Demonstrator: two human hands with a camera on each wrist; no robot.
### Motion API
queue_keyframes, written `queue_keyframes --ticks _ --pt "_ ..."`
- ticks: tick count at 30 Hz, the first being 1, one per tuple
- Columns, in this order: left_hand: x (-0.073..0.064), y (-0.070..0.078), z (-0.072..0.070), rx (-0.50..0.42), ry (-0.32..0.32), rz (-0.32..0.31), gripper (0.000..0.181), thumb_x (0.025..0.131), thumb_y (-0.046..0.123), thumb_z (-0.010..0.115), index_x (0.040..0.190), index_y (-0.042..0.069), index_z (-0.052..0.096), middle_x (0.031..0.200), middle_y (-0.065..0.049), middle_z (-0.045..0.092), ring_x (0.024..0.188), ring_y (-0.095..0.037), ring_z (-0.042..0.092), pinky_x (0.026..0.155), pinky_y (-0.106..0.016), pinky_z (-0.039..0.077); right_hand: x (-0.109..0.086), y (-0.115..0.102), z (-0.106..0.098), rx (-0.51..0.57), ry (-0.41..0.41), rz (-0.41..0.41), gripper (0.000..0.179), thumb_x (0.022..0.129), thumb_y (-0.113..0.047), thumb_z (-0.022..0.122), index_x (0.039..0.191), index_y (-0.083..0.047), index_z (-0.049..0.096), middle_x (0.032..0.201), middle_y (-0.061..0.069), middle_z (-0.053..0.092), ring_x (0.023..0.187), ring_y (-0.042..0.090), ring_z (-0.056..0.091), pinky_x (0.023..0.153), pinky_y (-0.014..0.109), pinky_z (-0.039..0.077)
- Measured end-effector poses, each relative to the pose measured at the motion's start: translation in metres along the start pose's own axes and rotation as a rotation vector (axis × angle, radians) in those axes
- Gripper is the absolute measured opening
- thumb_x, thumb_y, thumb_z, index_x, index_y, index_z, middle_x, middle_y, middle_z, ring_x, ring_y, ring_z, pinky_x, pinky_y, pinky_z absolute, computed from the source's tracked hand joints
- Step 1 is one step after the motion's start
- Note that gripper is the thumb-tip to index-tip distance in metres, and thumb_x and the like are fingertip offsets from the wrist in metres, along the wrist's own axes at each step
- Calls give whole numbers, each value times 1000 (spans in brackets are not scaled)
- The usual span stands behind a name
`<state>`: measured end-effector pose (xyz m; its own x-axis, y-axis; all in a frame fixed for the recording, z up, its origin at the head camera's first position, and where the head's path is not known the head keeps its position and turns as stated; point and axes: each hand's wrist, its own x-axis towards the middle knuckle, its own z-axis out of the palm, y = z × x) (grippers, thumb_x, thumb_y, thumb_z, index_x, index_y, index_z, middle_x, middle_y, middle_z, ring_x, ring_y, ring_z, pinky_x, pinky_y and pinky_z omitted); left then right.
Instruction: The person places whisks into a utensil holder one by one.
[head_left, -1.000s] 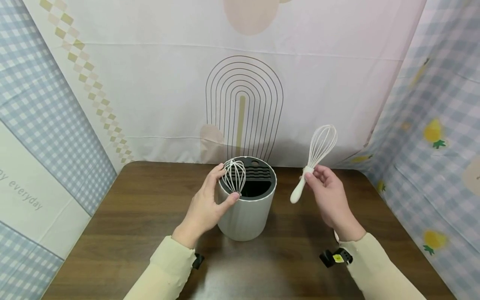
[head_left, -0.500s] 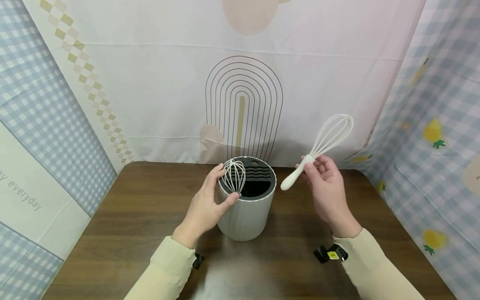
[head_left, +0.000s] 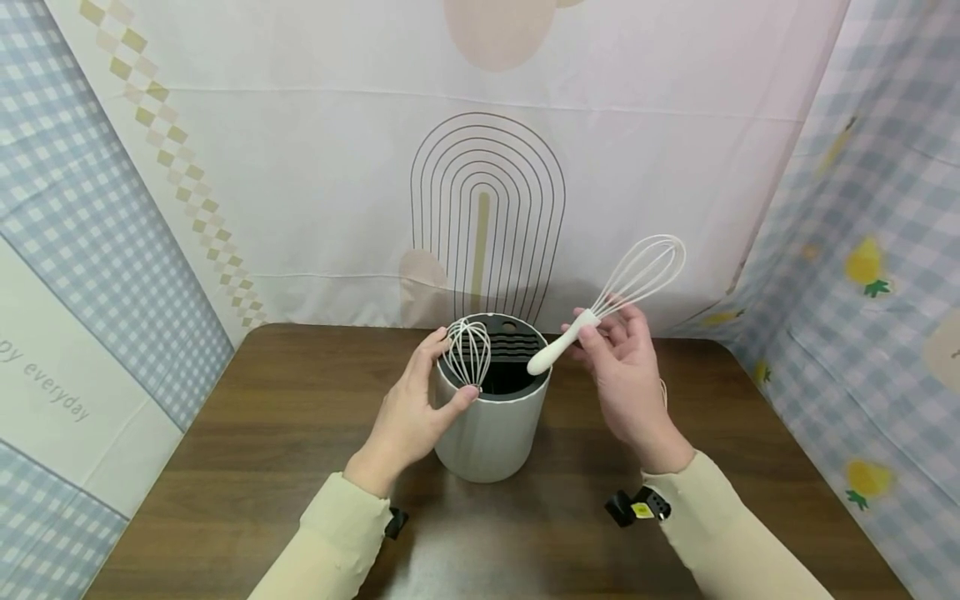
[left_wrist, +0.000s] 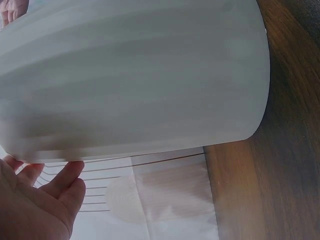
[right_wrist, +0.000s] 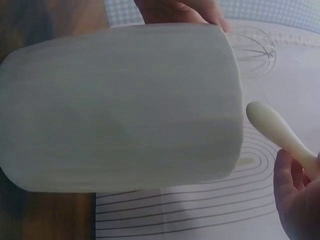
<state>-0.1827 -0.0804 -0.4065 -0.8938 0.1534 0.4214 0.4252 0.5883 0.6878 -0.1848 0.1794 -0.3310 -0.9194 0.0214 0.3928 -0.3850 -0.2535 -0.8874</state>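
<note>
A light grey cylindrical utensil holder (head_left: 491,442) with a black slotted top stands upright on the table. My left hand (head_left: 405,417) grips its left side at the rim, thumb in front and fingers behind. Beside those fingers, a whisk (head_left: 469,357) with thin pale wires sticks up from the holder, its handle hidden inside. A second whisk, all white (head_left: 562,342), is pinched at the neck by my right hand (head_left: 626,383). It slants with wires up to the right. The handle's end is close to the holder's right rim, and the right wrist view shows this handle (right_wrist: 275,125) apart from the rim.
The brown wooden table (head_left: 300,433) extends around the holder. A printed white cloth (head_left: 337,192) hangs behind it, and checked blue cloth (head_left: 900,350) covers the right side. A black wrist camera (head_left: 637,507) sits under the right sleeve.
My right hand has moved left, bringing the white whisk's handle from beside the holder to its right rim. The whisk has tilted closer to horizontal. My left hand and the holder have stayed put.
</note>
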Motion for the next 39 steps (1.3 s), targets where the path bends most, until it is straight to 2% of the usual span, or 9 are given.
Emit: queue_keyframes --ticks 7,14,20,28,35,39 --pt "0 0 1 4 3 3 70 86 63 58 143 30 34 154 20 24 133 -17 41 98 -50 41 -1 9 11 -68 -51 -4 52 96 1 56 139 0 28 125 22 50 107 29 61 87 38 52" --pt "0 -1 2 3 9 0 69 86 64 58 143 32 35 154 21 24 133 -17 41 98 -50 41 -2 20 19 -212 -83 -59 55 90 6 62 136 -4 34 119 19 56 101 29 60 84 30 52" --pt "0 -1 2 3 9 -4 69 86 64 58 143 33 35 153 22 23 133 -16 41 99 -49 41 -3 24 23 -297 -103 -95 58 88 5 65 136 -4 34 116 28 54 99 24 60 85 28 51" --pt "0 -2 2 12 17 8 70 86 63 58 144 32 34 154 21 24 133 -15 41 100 -48 40 -12 1 40 -372 -146 -80 66 86 13 62 140 4 26 112 26 57 98 30 60 82 33 53" --pt "0 -2 2 11 17 11 69 86 63 58 144 33 34 154 20 24 133 -16 40 100 -49 40 -15 -2 43 -509 -208 -98 68 86 9 66 141 0 27 108 23 63 92 32 65 80 35 54" --pt "0 -2 2 11 13 10 69 87 63 58 144 33 34 155 18 24 133 -16 40 99 -50 40 -14 3 41 -595 -251 -153 66 85 8 68 139 1 30 104 21 66 88 32 67 70 32 54"
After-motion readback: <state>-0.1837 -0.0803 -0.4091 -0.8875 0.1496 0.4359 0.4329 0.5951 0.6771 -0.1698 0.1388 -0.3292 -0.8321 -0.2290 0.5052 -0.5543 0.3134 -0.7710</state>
